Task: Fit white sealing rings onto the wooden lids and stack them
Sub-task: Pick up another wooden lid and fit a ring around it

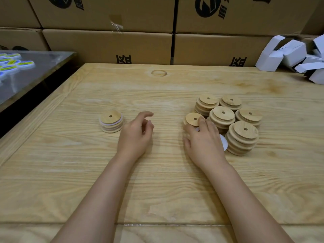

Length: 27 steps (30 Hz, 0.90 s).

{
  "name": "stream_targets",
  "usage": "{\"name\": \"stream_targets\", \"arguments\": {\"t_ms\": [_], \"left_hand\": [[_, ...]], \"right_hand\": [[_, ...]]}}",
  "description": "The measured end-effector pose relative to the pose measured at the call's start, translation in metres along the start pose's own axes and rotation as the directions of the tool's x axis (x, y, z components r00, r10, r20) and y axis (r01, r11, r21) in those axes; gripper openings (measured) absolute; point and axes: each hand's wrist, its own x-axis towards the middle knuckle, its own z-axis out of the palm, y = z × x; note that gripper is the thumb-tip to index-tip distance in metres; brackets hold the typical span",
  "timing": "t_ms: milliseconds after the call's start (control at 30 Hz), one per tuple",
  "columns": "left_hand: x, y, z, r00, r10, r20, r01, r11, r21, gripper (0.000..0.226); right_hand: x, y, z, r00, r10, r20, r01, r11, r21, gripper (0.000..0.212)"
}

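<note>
Left hand (134, 135) hovers over bare table (87, 172), fingers loosely curled, holding nothing visible. Just left of it sits the done stack (111, 124): a few wooden lids piled, white ring (105, 122) showing under the top lid's rim, hole in the top face.

Right hand (203, 142) lies palm down, fingers spread over a lid (192, 119) at its fingertips; index finger touches that lid's right edge. Lid is tilted, hole visible. Whether the hand actually grips it, cannot tell: thumb and lower lid edge are hidden. White bits show under and beside this hand: a small patch between the fingers, and a rounded white piece (224, 142) just right of the knuckles, partly covered. Likely sealing rings, shape not clear.

Right of and beyond the right hand, five unfitted stacks (242, 137) stand close together, touching or nearly so, nearest one just beside the white piece.

Far from both hands: cardboard boxes (108, 44) behind the table, white cartons (289, 53) far right, metal tray (35, 71) with blue-yellow-labelled white discs far left.
</note>
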Motion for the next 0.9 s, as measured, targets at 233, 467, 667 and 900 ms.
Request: {"name": "stream_targets", "arguments": {"t_ms": [233,467,667,900], "left_hand": [[0.0,0.0,0.002,0.994,-0.044,0.098,0.046,0.999,-0.019,0.017],[0.0,0.002,0.004,0.979,-0.124,0.165,0.155,0.97,-0.189,0.015],[0.002,0.014,0.007,0.918,-0.247,0.31,0.386,0.737,-0.555,0.024],[0.009,0.011,0.002,0.828,-0.283,0.484,0.558,0.502,-0.661,0.028]], "right_hand": [[-0.001,-0.002,0.004,0.998,-0.043,0.043,0.045,0.998,-0.043,0.04],[-0.003,-0.006,-0.001,0.995,-0.099,0.03,0.1,0.994,-0.037,0.049],[-0.006,-0.014,-0.01,0.967,-0.255,0.001,0.255,0.966,0.032,0.05],[-0.011,-0.024,-0.016,0.884,-0.467,-0.042,0.468,0.877,0.11,0.04]]}}
